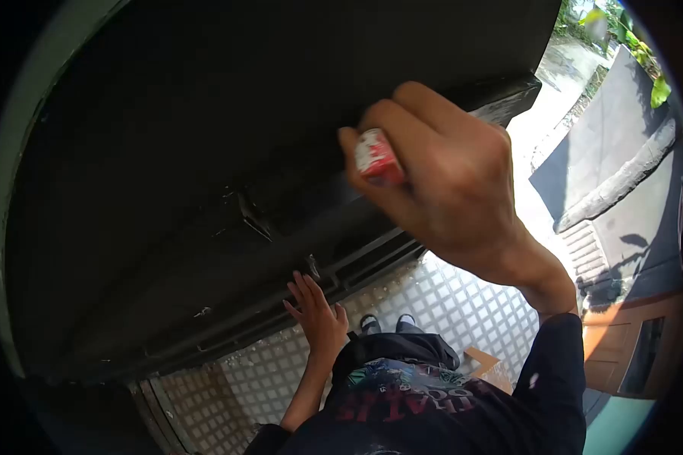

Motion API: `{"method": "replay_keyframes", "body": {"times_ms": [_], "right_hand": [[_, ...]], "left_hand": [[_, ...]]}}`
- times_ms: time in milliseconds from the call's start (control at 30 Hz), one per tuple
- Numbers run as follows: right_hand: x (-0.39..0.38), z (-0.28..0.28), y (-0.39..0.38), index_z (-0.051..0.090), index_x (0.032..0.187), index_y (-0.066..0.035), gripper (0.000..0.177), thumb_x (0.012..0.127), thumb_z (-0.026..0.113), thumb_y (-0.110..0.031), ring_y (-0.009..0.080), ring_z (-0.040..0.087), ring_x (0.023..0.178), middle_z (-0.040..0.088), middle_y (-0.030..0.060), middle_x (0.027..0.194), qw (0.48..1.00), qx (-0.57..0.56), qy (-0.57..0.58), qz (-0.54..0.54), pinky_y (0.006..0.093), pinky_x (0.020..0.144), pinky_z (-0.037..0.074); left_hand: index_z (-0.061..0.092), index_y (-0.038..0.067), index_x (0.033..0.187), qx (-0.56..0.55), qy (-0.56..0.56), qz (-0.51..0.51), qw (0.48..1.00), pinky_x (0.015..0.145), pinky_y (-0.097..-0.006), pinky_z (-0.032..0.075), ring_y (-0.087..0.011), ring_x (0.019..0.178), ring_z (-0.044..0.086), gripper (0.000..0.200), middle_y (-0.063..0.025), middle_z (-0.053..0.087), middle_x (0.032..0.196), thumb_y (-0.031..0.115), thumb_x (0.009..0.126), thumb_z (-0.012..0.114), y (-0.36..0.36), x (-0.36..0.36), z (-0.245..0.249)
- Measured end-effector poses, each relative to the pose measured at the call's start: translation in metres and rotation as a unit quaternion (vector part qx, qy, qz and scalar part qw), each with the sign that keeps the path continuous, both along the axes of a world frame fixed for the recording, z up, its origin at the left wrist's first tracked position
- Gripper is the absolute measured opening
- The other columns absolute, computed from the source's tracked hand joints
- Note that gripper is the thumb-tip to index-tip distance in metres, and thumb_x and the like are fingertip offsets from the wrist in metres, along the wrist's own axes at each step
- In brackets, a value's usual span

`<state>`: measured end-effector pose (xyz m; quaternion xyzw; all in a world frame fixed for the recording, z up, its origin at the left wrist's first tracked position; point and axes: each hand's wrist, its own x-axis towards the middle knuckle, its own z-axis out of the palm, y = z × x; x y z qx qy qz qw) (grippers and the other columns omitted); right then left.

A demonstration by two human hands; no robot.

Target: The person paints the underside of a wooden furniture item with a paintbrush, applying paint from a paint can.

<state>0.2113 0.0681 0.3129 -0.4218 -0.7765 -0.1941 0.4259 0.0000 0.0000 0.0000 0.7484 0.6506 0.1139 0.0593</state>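
Right hand: we have our right hand (463, 171) curled into a closed grip, in front of the dark panel's lower edge and toward its right corner.
Red-and-white piece: we hold this piece (377, 158) between thumb and curled fingers, one blunt end showing (the white looks patchy over the red); the rest is hidden by our grip, and we cannot tell if it touches the panel.
Left hand: our left hand (320, 322) is open and empty, fingers spread and pointing up at the lower edge, left of the right hand; we cannot tell whether the fingertips touch.
Dark panel: the panel (190, 121) fills the upper left of our view, with a ledge (505, 102) along its lower edge and pale marks scattered near that edge.
Floor: below us is a floor (463, 299) with a pale diamond pattern, our feet (387, 324) side by side on it, and a flat brown piece (484, 361) just beside our dark shirt (413, 394).
Right side: we see a brown door (622, 345), a grey wall (611, 144) and green leaves (659, 91).
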Motion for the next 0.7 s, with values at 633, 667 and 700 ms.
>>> {"method": "replay_keyframes", "body": {"times_ms": [633,667,700], "right_hand": [[0.070,-0.234,-0.087,0.073,0.099,-0.001,0.011,0.094,0.069,-0.010,0.0238,0.067,0.064,0.066,0.0111,0.078,0.871,-0.297,0.391,0.011,0.0321,0.058,0.049],[0.077,-0.244,-0.090,0.073,0.099,-0.001,0.012,0.094,0.069,-0.012,0.0256,0.068,0.066,0.066,0.0121,0.080,0.880,-0.302,0.368,0.009,0.0331,0.059,0.050],[0.083,-0.250,-0.094,0.073,0.100,-0.001,0.014,0.094,0.069,-0.013,0.0275,0.068,0.067,0.067,0.0130,0.082,0.887,-0.308,0.344,0.005,0.0341,0.060,0.051]], "left_hand": [[0.062,0.002,0.133,0.105,-0.332,0.018,0.937,0.111,-0.0481,0.039,-0.0376,0.128,0.055,0.047,-0.0179,0.064,0.130,0.007,0.087,0.070,-0.036,0.046,0.046],[0.063,0.002,0.132,0.090,-0.348,0.003,0.933,0.108,-0.0470,0.041,-0.0371,0.124,0.057,0.047,-0.0174,0.065,0.128,0.006,0.086,0.071,-0.040,0.065,0.045],[0.063,0.002,0.131,0.096,-0.335,-0.025,0.937,0.107,-0.0464,0.042,-0.0368,0.121,0.058,0.048,-0.0171,0.065,0.126,0.006,0.084,0.072,-0.043,0.085,0.042]]}}
